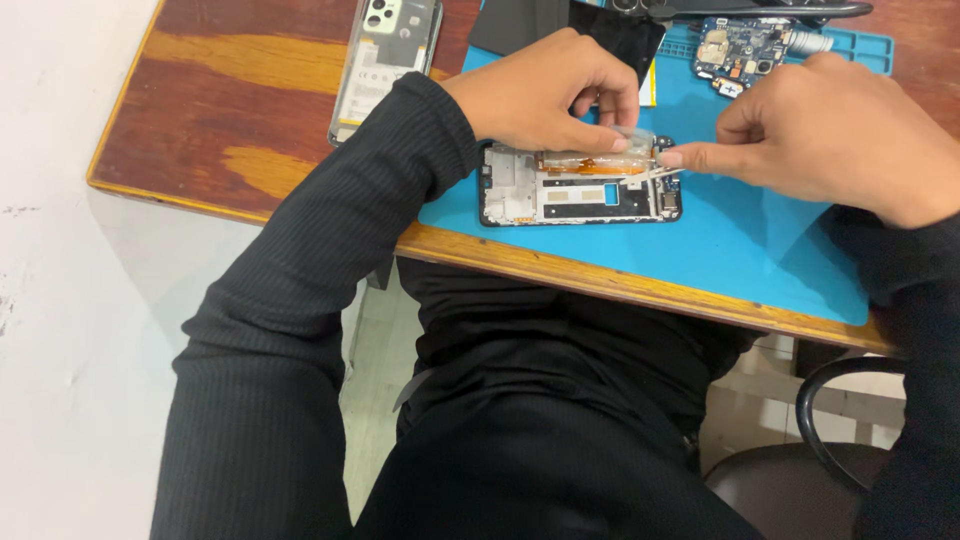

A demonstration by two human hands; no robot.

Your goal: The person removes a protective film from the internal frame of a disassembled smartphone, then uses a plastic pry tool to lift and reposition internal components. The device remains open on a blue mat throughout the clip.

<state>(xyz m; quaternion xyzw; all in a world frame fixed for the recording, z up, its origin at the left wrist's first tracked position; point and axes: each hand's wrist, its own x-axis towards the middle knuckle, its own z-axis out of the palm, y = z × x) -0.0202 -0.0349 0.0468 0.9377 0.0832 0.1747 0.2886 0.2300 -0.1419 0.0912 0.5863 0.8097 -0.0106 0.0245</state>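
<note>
Fingers of both hands, left [545, 95] and right [830, 135], pinch a clear strip [640, 150], hiding the phone frame's [560, 195] top edge.

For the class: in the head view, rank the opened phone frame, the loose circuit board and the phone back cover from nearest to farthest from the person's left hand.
From the left hand:
1. Opened phone frame, right under its fingers on the blue mat.
2. Loose circuit board, to the right, at the mat's far edge.
3. Phone back cover, to the left, on bare wood.

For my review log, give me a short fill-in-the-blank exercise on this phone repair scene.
1. The opened phone frame lies on a ___ mat.
2. The left hand presses the frame's ___ edge.
3. The circuit board lies ___ the right hand.
4. The table is made of ___.

Missing words: blue; upper; beyond; wood
</note>
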